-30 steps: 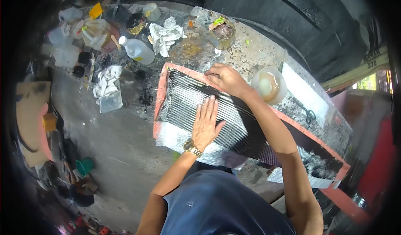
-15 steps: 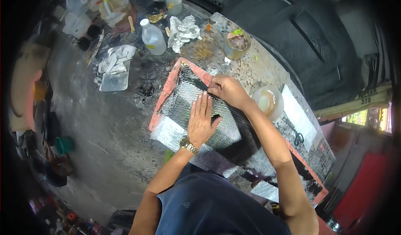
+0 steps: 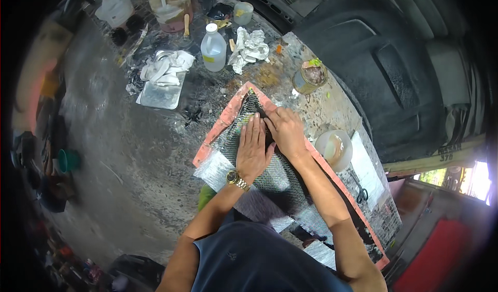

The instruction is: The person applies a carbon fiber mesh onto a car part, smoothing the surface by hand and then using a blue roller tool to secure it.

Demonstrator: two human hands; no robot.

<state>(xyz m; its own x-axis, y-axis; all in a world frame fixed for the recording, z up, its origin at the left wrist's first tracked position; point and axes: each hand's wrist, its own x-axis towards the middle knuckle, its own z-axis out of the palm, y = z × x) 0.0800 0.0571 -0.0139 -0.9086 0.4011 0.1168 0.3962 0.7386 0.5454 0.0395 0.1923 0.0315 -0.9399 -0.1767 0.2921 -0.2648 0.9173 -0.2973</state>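
Right hand (image 3: 288, 132) nearer left hand (image 3: 253, 151) | left flat on black weave (image 3: 277, 180); right's grip unclear | likely adjusting weave; next needs light tension

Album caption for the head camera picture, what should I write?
Left hand flat on dark woven cloth, right hand curled close beside it.

The cloth (image 3: 281, 179) is dark and woven, with fine slanting lines, silvery where light catches it and near black elsewhere. It is spread over the panel (image 3: 355, 220), narrowing toward the far corner. The panel is black inside a rough pink rim (image 3: 222, 119); 2 of the rim's sides meet at that corner, by a small yellow-green spot. The panel lies slantwise, its long side running down to the right, where a black strip shows beside the rim.
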